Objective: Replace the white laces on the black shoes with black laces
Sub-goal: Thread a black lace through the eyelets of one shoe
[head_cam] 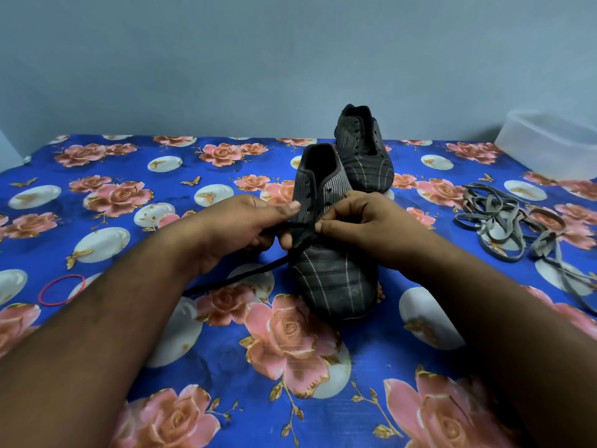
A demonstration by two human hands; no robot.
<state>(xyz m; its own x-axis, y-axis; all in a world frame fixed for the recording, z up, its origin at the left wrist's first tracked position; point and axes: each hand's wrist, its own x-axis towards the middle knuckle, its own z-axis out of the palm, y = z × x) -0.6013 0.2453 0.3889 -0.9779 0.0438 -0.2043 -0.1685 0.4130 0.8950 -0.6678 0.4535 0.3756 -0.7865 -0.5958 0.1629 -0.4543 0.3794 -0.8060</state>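
Head view, taken left to right: a red rubber band (62,290) lies flat on the flowered blue cloth (226,360) near the left edge, well apart from everything else, with open cloth around it. A black lace (239,276) trails from beside the left forearm up to the near shoe (332,253), which stands in the middle with its toe pointing at the camera. The left hand (245,227) has its fingers curled round the lace at the shoe's left side, thumb stretched toward the eyelets. The right hand (358,227) pinches the same lace between thumb and forefinger just over the eyelets, the other fingers bent above. The two hands nearly touch over the shoe's tongue. Behind and slightly right, the second shoe (365,156) stands touching or just beside the first one's heel, with its eyelets showing no lace, close to the cloth's far edge by the wall. Open cloth lies between the shoes and a loose tangle of pale, greyish laces (510,227) at right. Beyond that, a clear plastic box (549,143) sits at the far right corner, partly cut by the frame edge.
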